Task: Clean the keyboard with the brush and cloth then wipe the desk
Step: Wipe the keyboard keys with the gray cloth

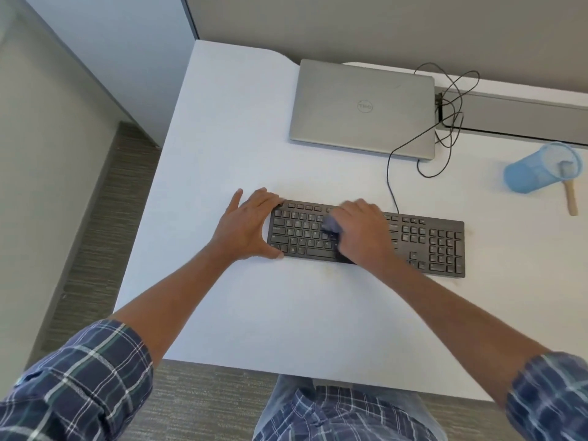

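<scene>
plaid sleeves [79,377] frame my view; left hand [246,226], fingers straight, braces the keyboard [429,243] at its left end. right hand [362,230] clutches the soft, limp cloth [332,226] on the middle keys; i'd hold it wadded, pressing lightly.

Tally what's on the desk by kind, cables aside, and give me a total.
keyboard: 1
laptop: 1
blue cup: 1
brush: 1
cloth: 1
Total: 5
</scene>
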Demonstrator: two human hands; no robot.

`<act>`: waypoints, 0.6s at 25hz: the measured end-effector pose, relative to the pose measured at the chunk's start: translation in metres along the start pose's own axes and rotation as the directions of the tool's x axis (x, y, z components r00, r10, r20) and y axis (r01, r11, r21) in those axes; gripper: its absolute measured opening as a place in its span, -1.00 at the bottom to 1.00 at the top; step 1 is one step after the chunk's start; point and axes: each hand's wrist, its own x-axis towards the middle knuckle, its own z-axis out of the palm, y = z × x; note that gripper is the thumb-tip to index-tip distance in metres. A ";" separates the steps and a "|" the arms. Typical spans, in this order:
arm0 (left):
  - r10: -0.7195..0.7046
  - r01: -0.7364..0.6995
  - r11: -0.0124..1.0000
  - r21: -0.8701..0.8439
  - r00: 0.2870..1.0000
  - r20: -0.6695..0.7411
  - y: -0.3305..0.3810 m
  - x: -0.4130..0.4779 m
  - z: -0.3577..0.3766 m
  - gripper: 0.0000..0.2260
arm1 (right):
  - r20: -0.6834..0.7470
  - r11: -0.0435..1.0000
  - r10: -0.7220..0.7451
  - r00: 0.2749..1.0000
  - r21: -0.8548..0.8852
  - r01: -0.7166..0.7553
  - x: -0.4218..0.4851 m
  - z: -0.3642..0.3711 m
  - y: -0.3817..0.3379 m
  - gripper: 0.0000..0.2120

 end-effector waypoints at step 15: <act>0.025 -0.024 1.000 0.009 1.000 -0.014 0.001 0.001 -0.001 0.11 | -0.078 0.983 -0.043 0.996 0.175 0.056 0.032 0.013 -0.060 -0.72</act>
